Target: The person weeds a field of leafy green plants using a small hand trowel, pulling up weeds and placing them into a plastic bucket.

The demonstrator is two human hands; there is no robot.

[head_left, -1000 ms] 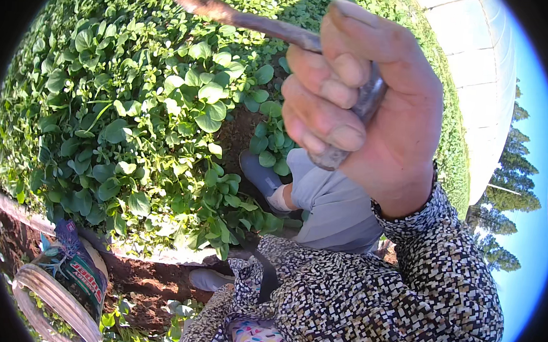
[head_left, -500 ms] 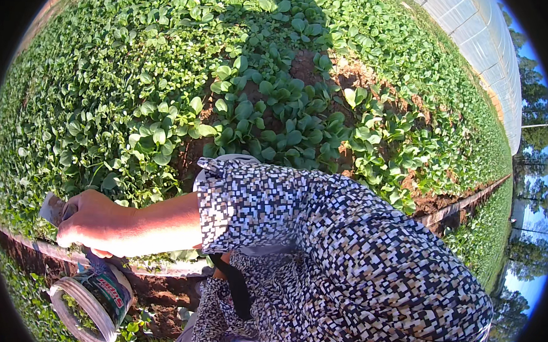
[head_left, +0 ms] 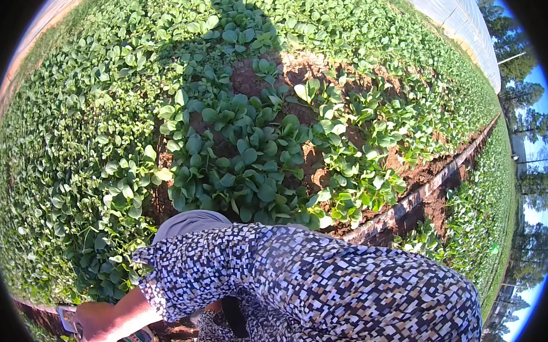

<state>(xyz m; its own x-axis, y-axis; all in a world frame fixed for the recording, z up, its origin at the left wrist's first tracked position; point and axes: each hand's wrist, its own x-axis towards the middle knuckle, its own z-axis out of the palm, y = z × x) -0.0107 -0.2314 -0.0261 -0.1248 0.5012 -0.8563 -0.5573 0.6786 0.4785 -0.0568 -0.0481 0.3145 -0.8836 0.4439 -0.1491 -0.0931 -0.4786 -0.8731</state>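
My right arm, in a patterned sleeve, reaches across to the lower left. At its end my right hand is closed round a small flat-bladed scraper; the pale blade sticks out past the fingers, and the handle is hidden in the grip. Beneath the wrist, a labelled bucket shows only in part, cut off by the lower edge. My left hand does not show. A small patch of skin lies behind the sleeve, too covered to make out.
Dense leafy green plants cover the bed, with bare reddish soil between some. A pale raised edging strip borders the bed at right, with more plants beyond. A plastic-covered greenhouse stands at far right. My shadow falls over the plants.
My view has shifted, so the bed, arm and bucket sit lower in the picture. The bucket, mostly visible before, is now largely cut off. My right hand keeps the scraper.
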